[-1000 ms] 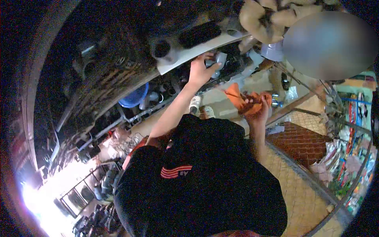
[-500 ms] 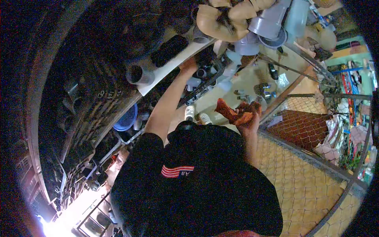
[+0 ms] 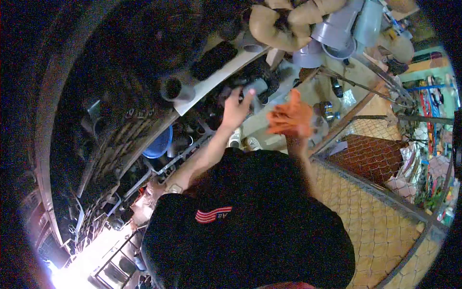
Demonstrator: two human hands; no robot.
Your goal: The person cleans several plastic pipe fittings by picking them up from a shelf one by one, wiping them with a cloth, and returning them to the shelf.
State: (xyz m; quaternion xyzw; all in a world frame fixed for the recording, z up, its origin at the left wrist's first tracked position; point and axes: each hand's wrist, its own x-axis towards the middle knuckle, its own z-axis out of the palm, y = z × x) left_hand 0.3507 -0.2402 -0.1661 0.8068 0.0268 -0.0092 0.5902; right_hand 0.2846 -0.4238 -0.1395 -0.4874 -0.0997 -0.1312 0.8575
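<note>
In the head view, my left hand (image 3: 235,111) grips a short grey pipe fitting (image 3: 256,86) between thumb and fingers, in front of the shelf. Motion blurs the fitting a little. An orange-red cloth (image 3: 291,117) is bunched in my right hand (image 3: 303,131), whose fingers are partly covered by it and smeared. The two hands are apart, with the cloth to the right of the fitting. More dark and grey fittings lie on the shadowed shelf around my left hand.
Large beige pipe bends (image 3: 264,29) and grey pipe fittings (image 3: 332,33) sit above my hands. A pale shelf edge (image 3: 211,84) runs diagonally on the left, near a blue basin (image 3: 160,143). Wire mesh in a metal frame (image 3: 380,192) stands at right.
My left hand has come out of the shelf toward me and right, now with a grey pipe fitting in it. The cloth in my right hand has been lifted and spread toward the fitting.
</note>
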